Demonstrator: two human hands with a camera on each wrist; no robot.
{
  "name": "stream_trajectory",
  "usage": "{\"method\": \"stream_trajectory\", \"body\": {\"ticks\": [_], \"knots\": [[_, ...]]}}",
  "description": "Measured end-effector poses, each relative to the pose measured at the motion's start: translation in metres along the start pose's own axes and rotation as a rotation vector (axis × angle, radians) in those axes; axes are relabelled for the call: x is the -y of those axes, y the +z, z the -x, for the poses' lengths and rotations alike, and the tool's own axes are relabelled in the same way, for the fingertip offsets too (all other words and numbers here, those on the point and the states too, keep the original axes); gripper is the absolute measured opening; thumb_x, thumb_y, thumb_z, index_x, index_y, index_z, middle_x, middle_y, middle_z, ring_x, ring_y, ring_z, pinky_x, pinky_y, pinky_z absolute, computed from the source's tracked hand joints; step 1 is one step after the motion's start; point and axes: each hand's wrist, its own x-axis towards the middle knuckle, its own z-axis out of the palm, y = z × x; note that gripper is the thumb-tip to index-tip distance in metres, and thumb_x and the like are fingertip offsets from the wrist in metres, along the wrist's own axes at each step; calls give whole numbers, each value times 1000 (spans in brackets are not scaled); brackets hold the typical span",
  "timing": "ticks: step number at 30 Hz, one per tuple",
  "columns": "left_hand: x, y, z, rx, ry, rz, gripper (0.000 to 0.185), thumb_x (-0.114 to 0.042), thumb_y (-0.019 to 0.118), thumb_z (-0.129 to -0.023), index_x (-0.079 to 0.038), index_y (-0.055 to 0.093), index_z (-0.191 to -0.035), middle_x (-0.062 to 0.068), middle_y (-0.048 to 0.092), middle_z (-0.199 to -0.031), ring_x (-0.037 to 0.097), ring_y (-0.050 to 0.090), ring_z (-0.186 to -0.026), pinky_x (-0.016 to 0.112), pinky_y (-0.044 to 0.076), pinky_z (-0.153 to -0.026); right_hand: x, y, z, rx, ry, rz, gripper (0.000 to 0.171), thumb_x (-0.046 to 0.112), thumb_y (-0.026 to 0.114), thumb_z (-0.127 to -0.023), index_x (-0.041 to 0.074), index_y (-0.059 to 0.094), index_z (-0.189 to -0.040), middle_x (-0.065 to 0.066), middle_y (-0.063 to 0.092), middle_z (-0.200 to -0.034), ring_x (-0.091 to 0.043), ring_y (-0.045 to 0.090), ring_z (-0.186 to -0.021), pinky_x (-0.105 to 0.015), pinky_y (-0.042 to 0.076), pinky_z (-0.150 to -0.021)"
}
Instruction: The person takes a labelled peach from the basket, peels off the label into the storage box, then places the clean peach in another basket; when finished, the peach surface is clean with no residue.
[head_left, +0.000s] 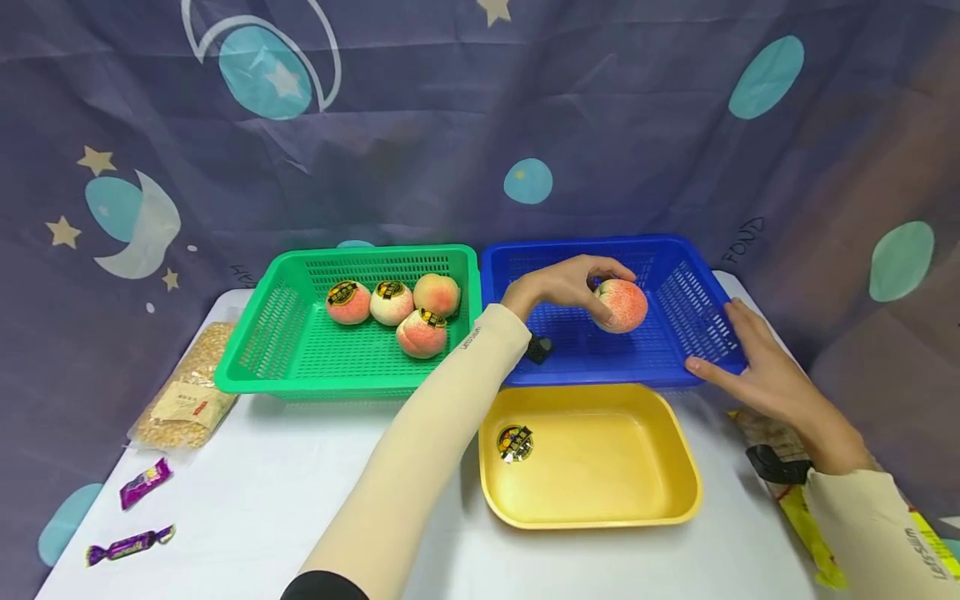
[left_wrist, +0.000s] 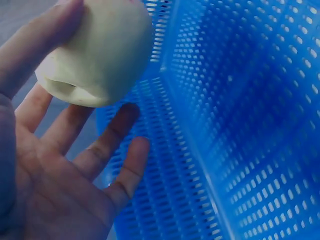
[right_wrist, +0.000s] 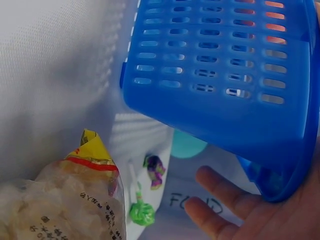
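Peach [head_left: 621, 305] sat gripped in left hand [head_left: 558, 286], fingertips curled round its top, above the floor of the blue basket [head_left: 701, 321]. Right hand [head_left: 757, 367] braced the basket's near right corner, fingers straight. Judged best to lower it gently to the mesh, basket kept steady. Yellow tray [head_left: 675, 483] sat just in front.

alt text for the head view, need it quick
A left hand holds a peach over a blue basket while the right hand rests on its rim. A green basket beside it holds four peaches; a yellow tray sits in front.
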Motion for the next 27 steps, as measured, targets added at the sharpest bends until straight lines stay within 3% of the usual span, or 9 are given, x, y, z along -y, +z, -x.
{"method": "stream_trajectory", "body": {"ticks": [6, 14, 20, 27], "knots": [[4, 10, -7, 111, -99, -139, 65, -14, 83, -84, -21, 58, -144, 1, 48, -156, 19, 42, -143, 25, 46, -108, 1, 2, -1, 0, -12, -7, 110, 54, 63, -94, 13, -12, -163, -19, -15, -170, -58, 3, -151, -84, 14, -107], [3, 22, -10, 285, -197, -195, 70, -18, 87, -81, -19, 57, -144, -1, 50, -154, 19, 39, -147, 28, 42, -114, 1, 1, 1, -3, 2, 7, 112, 55, 64, -93, 13, -13, -163, -21, -15, -170, -60, 5, -150, -85, 16, -104], [1, 21, -4, 284, -209, -188, 72, -20, 88, -80, -19, 56, -145, -3, 51, -154, 18, 39, -148, 27, 41, -115, 2, 0, 1, 5, -1, 7, 112, 54, 63, -94, 11, -13, -163, -22, -16, -169, -62, 5, -149, -86, 17, -103], [-2, 14, 4, 245, -172, -174, 67, -18, 86, -82, -18, 58, -144, 2, 53, -153, 17, 45, -143, 29, 41, -115, 1, 0, 3, -2, -15, -3, 111, 54, 63, -94, 12, -13, -163, -21, -16, -170, -62, 5, -149, -86, 17, -103]]}}
